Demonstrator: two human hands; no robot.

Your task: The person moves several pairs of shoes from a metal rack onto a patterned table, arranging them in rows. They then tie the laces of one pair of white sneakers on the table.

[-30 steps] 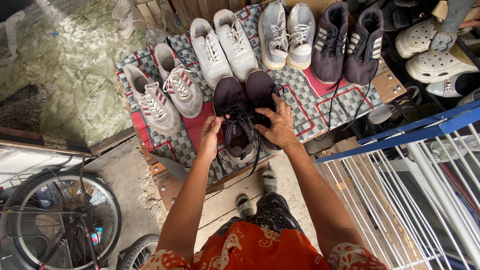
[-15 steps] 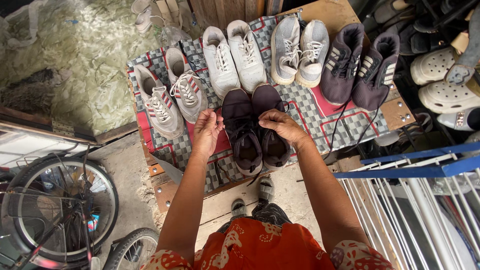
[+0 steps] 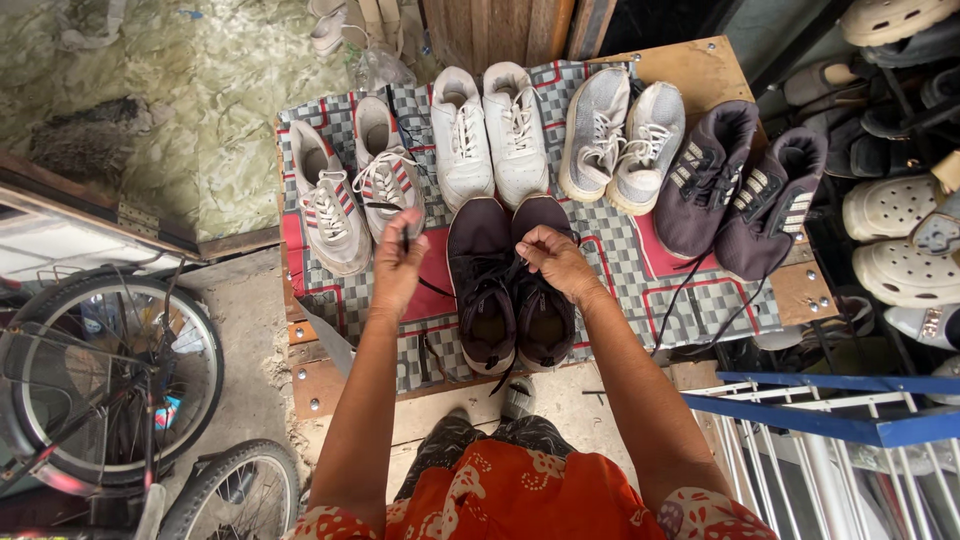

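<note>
At the far left, a bicycle wheel [image 3: 105, 375] stands on the concrete floor below a wooden desk [image 3: 700, 70] covered with a checked cloth [image 3: 625, 265] in grey and red. On the left end of the cloth lies a pair of grey sneakers with red stripes [image 3: 350, 195], toes toward the person.

The left hand [image 3: 398, 262] hovers just over the cloth beside that pair, its grip closed, thumb and fingers pinching a dark shoelace [image 3: 404, 238] that is pulled out sideways from the middle pair.

That middle pair, dark maroon sneakers [image 3: 510, 285], sits side by side at the near edge of the desk, directly in front of the person, heels toward the body. The right hand [image 3: 552, 258] rests over the right shoe of this pair, its grip also closed, fingertips pinched on the laces at the tongue.

Behind the dark pair stands a pair of white sneakers [image 3: 490, 130], and just to their right a pair of light grey sneakers [image 3: 622, 140], tilted slightly. Further right, at the end of the cloth, lies a pair of dark purple sneakers with pale stripes [image 3: 740, 185], their loose laces hanging down over the desk edge.

At the right edge of the view, pale clogs [image 3: 890, 235] are stacked on a rack, and a blue metal rail [image 3: 830, 400] crosses the lower right corner.
</note>
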